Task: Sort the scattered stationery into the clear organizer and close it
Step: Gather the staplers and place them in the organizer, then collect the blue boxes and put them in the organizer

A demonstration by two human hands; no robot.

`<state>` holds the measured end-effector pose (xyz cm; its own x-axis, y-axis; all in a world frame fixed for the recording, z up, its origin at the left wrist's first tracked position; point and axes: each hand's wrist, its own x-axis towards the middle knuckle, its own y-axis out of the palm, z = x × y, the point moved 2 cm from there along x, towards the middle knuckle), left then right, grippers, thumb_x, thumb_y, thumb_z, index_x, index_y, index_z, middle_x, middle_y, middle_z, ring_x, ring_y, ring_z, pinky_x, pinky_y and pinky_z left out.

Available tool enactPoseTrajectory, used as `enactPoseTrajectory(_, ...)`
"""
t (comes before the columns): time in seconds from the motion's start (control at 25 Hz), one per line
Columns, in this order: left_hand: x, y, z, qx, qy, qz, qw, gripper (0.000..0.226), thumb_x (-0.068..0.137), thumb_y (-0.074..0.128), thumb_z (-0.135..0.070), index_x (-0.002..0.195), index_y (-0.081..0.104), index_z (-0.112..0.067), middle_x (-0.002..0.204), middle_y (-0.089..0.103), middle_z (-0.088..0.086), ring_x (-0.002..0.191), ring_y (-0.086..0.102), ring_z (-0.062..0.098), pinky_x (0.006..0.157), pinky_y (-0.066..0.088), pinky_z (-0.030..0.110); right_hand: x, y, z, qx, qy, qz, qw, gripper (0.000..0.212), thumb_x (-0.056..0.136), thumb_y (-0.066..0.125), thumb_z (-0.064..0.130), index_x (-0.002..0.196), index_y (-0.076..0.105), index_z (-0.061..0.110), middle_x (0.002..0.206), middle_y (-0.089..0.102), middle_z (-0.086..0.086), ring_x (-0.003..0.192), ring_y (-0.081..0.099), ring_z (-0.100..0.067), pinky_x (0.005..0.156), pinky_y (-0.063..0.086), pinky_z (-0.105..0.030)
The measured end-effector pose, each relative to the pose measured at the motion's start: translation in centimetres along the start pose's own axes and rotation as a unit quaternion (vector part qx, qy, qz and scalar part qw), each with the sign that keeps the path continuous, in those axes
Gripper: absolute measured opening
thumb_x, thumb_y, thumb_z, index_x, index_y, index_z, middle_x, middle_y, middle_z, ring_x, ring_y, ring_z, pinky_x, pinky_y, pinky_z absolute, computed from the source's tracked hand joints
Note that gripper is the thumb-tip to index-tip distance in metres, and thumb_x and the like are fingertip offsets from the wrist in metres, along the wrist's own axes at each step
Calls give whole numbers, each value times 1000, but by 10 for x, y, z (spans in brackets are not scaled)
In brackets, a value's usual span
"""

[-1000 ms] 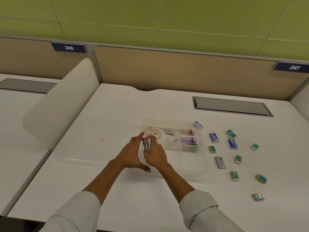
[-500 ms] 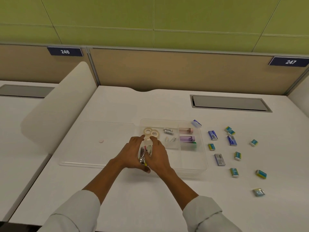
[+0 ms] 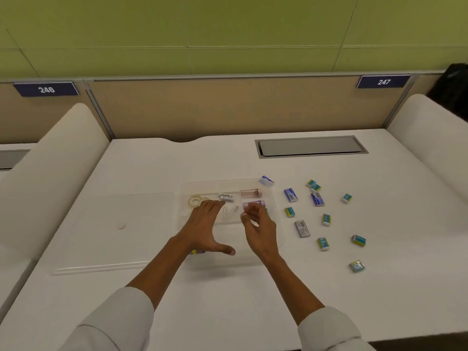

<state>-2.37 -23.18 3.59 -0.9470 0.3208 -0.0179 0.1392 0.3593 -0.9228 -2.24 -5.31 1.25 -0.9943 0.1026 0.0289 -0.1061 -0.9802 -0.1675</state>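
Note:
The clear organizer (image 3: 274, 198) lies open on the white desk, its lid (image 3: 114, 231) flat to the left. Inside are tape rolls (image 3: 194, 200), a small white box (image 3: 226, 197) and pink and purple tubes (image 3: 250, 192). My left hand (image 3: 206, 228) hovers over the organizer's near-left part, fingers spread, holding nothing. A small colourful bundle (image 3: 196, 252) peeks out beneath its wrist. My right hand (image 3: 258, 225) floats over the middle with fingers loosely curled and empty. Several small erasers and staple boxes (image 3: 302, 228) lie scattered to the right.
A grey cable hatch (image 3: 311, 146) is set into the desk at the back right. Padded white dividers (image 3: 54, 158) flank the desk on both sides. A tan partition runs along the back. A small pink mark (image 3: 121, 226) shows on the lid.
Both hands held a bundle of small metal and pink items together; now they have come apart and are empty, with the bundle lying in the organizer's near-left part. The view shifted left.

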Motion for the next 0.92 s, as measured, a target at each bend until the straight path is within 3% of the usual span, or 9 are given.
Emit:
enactPoseTrajectory(0.16, 27, 19, -57, -33, 53, -1, 998, 118, 55, 68, -80, 148, 23, -24, 151, 29, -2, 138, 25, 16, 114, 25, 37, 4, -52, -17, 101, 69, -54, 991, 18, 96, 63, 29, 113, 58, 32, 108, 72, 5, 102, 69, -12, 87, 57, -26)
enactPoseTrajectory(0.32, 59, 46, -115, -42, 90, -4, 995, 88, 76, 67, -60, 146, 27, -24, 152, 32, -2, 139, 30, 17, 113, 33, 37, 12, -109, -38, 246, 163, -91, 951, 28, 99, 57, 25, 124, 57, 15, 119, 70, -10, 108, 70, -25, 87, 59, -37)
enactPoseTrajectory(0.48, 91, 76, -162, -29, 98, 18, 995, 75, 83, 65, -48, 145, 30, -24, 152, 31, -2, 136, 34, 17, 107, 39, 32, 17, -165, -60, 314, 222, -121, 915, 31, 101, 51, 32, 126, 57, 14, 119, 71, -12, 109, 70, -29, 85, 59, -39)
enactPoseTrajectory(0.8, 133, 139, -190, 68, -27, 109, 991, 77, 80, 71, -33, 143, 28, -18, 157, 16, 7, 146, 10, 27, 112, 34, 40, 43, -244, -70, 366, 257, -93, 889, 36, 101, 52, 33, 129, 56, 11, 123, 69, -18, 111, 69, -33, 94, 56, -45)
enactPoseTrajectory(0.92, 139, 151, -195, 71, -83, 107, 988, 69, 81, 68, -21, 140, 31, -16, 154, 20, 9, 143, 17, 27, 106, 41, 38, 47, -261, -71, 385, 272, -67, 879, 33, 99, 55, 31, 124, 56, 11, 123, 69, -21, 110, 69, -34, 97, 54, -47)
